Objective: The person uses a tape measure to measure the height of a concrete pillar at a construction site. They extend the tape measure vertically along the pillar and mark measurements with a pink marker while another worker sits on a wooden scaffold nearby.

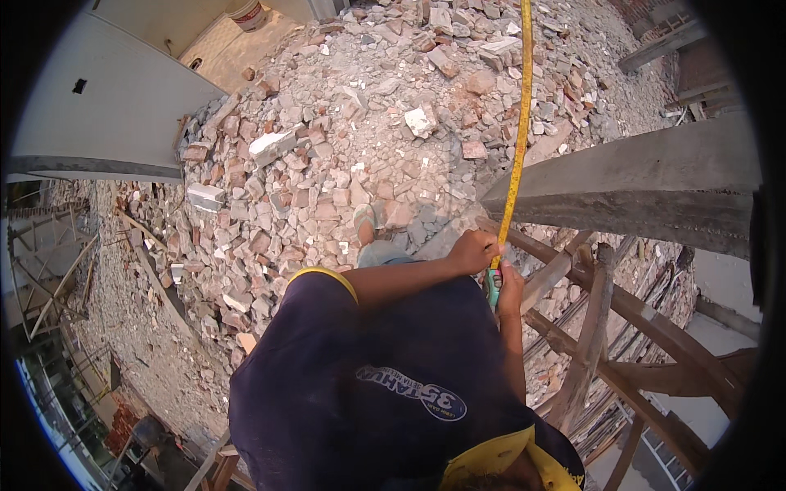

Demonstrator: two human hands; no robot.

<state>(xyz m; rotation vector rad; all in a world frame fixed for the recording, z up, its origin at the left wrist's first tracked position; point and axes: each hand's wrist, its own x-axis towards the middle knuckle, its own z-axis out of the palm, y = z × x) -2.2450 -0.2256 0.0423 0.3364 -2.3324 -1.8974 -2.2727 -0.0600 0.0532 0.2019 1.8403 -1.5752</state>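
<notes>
A tape measure [493, 288] with a teal case is in front of my chest, right of the middle. From it a yellow tape blade [519, 147] runs out over the rubble to the far edge of the view. My right hand [510, 288] is closed around the case. Just beyond the case, my left hand [475, 252] reaches across from the left, its fingers closed at the blade. The fingertips of the two hands are close together and partly hide the case's mouth.
Broken brick and concrete rubble [327, 176] covers the ground. A grey concrete beam [630, 188] juts in at right, above crossed wooden poles [596, 319]. A pale wall [106, 90] stands at left, a bucket [246, 15] at the far end. My foot [365, 222] rests on rubble.
</notes>
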